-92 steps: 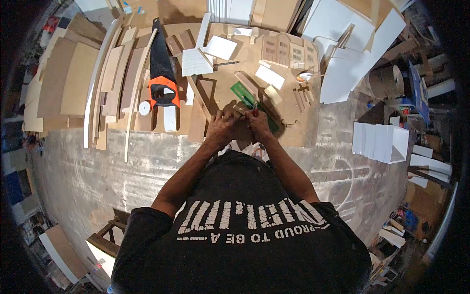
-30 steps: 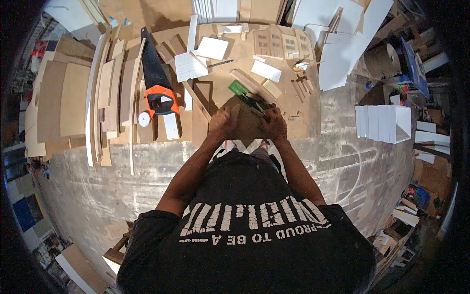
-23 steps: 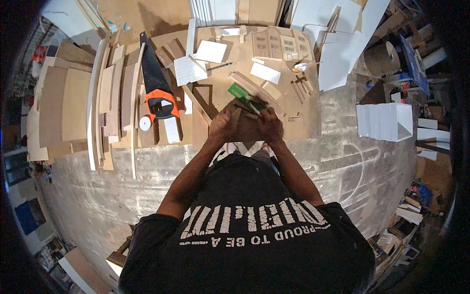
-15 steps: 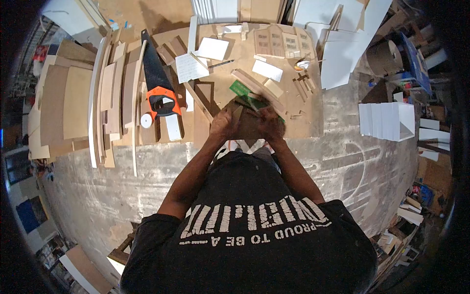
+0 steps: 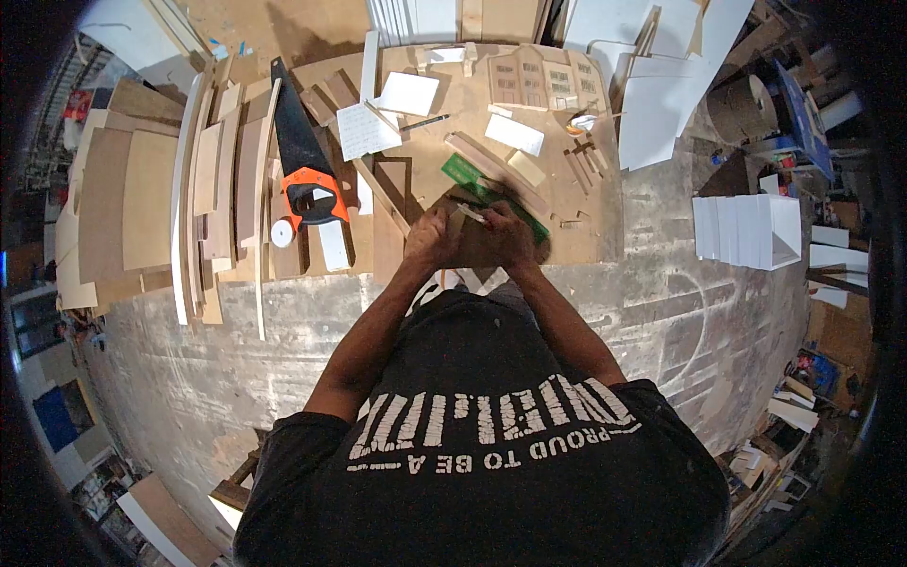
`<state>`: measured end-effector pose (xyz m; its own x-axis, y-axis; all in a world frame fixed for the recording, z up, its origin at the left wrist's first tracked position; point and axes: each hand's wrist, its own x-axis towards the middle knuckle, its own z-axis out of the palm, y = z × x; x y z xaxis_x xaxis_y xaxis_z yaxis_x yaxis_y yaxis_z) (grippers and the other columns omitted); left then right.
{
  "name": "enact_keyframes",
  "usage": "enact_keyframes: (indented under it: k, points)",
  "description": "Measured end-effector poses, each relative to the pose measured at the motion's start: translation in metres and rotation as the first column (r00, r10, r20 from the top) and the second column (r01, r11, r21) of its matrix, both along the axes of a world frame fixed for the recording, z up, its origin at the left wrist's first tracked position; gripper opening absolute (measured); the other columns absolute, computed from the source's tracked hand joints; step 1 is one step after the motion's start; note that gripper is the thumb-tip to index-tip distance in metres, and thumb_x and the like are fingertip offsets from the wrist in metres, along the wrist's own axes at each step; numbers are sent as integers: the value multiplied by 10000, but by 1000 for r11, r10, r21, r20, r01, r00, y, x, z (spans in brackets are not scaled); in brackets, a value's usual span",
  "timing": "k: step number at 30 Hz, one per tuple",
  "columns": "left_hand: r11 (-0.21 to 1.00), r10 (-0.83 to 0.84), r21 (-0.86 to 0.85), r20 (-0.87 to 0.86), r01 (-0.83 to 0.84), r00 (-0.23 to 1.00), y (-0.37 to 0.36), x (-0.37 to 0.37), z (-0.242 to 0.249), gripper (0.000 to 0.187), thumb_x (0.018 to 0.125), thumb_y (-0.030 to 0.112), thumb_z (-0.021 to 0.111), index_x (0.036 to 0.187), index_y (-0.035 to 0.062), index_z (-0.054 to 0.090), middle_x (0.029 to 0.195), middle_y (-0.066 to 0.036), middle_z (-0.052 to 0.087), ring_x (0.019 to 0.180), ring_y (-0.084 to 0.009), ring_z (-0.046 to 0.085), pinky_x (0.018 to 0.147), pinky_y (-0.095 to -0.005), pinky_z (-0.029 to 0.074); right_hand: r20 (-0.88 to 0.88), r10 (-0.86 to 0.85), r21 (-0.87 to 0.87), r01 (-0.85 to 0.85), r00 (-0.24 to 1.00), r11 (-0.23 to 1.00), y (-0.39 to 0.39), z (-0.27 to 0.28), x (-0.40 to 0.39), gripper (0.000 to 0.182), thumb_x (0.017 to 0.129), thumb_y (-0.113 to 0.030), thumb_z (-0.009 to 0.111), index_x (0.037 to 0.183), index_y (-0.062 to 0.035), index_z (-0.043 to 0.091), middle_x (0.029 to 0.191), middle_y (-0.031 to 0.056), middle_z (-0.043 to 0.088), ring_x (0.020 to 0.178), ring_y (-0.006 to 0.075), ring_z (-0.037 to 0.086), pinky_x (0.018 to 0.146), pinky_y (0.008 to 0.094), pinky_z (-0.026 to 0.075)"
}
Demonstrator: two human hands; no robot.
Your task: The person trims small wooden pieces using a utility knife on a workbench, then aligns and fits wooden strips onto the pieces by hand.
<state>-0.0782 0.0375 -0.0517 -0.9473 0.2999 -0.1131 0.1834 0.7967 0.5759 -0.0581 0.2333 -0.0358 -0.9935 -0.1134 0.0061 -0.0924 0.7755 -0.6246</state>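
Observation:
My left hand (image 5: 431,236) is closed at the near edge of the wooden work board (image 5: 590,241), its fingers round a small piece that I cannot make out. My right hand (image 5: 509,236) is closed round a small tool (image 5: 471,214) with a pale, narrow end and a bit of red by the fingers. That end points toward my left hand. Just beyond my right hand lies a green strip (image 5: 462,172), beside a long wooden strip (image 5: 487,167). Shadow darkens the area between and under my hands.
An orange-handled saw (image 5: 315,197) lies at the left, near a white roll (image 5: 282,232) and long wood strips (image 5: 219,180). Papers (image 5: 369,130), a pencil (image 5: 425,123) and a house-front model (image 5: 543,80) lie farther back. White folded panels (image 5: 746,231) stand at the right.
My right hand has shifted slightly left, closer to my left hand, and is less blurred. The small pale-ended tool now shows between the hands.

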Motion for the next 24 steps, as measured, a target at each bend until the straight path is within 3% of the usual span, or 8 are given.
enact_keyframes:
  k: [5,7,11,14,16,19,22,24]
  points:
    - [993,27,119,15,-28,1000,-2,-2,-22,447,771,292,742,1050,-7,560,1028,-236,623,951,-402,637,834,-481,525,-107,-94,-30,91,990,995,1,-20,4,228,784,-96,641,1009,-74,672,1012,135,633,863,351,664,693,436,525]
    - [992,20,127,-28,-17,999,-2,-1,-11,461,776,290,740,1080,-7,562,1047,-236,620,961,-404,634,841,-478,521,-88,-84,-56,79,993,995,6,-21,3,193,790,-97,636,978,-63,664,1002,142,636,857,358,660,696,440,524]
    - [1000,-10,-21,32,11,999,-2,2,7,483,789,293,728,1122,-13,558,1077,-237,614,976,-408,629,846,-470,523,-115,-13,-58,7,993,998,7,-28,-6,133,808,-114,629,922,-46,637,1000,148,641,847,373,653,694,450,524]
    - [1000,-3,0,-68,4,998,-3,3,-1,481,794,300,723,1122,-12,561,1085,-239,614,978,-408,628,845,-465,526,-147,-34,-101,19,989,995,-3,-26,-13,177,836,-141,630,983,-50,593,925,163,645,812,387,647,680,468,518]
    - [995,-12,97,-135,25,991,-7,0,-19,482,793,307,720,1116,-14,562,1084,-240,614,973,-407,629,843,-461,527,-32,-84,-86,81,996,993,-13,-1,-17,229,854,-164,634,1043,-60,559,874,178,648,802,398,652,679,482,517]
    - [997,-18,74,-69,23,997,-12,1,-11,515,795,328,706,1139,-19,544,1074,-238,614,962,-397,632,828,-459,528,56,-137,-50,140,989,989,-22,9,-16,290,870,-195,644,1102,-75,518,824,195,656,801,412,661,686,499,519]
    - [980,31,199,-65,-18,997,-8,-1,-21,527,796,342,694,1147,-18,536,1057,-239,618,943,-396,635,811,-465,529,68,-151,-15,152,986,988,-28,23,-20,328,876,-205,643,1139,-78,493,829,199,671,821,417,668,702,505,526]
    - [993,3,116,-25,-1,1000,-9,-1,-22,519,806,336,684,1164,-9,535,1061,-241,618,939,-398,635,798,-464,530,76,-109,0,109,991,994,-27,14,-23,364,874,-194,642,1174,-78,472,849,198,679,833,414,671,711,506,529]
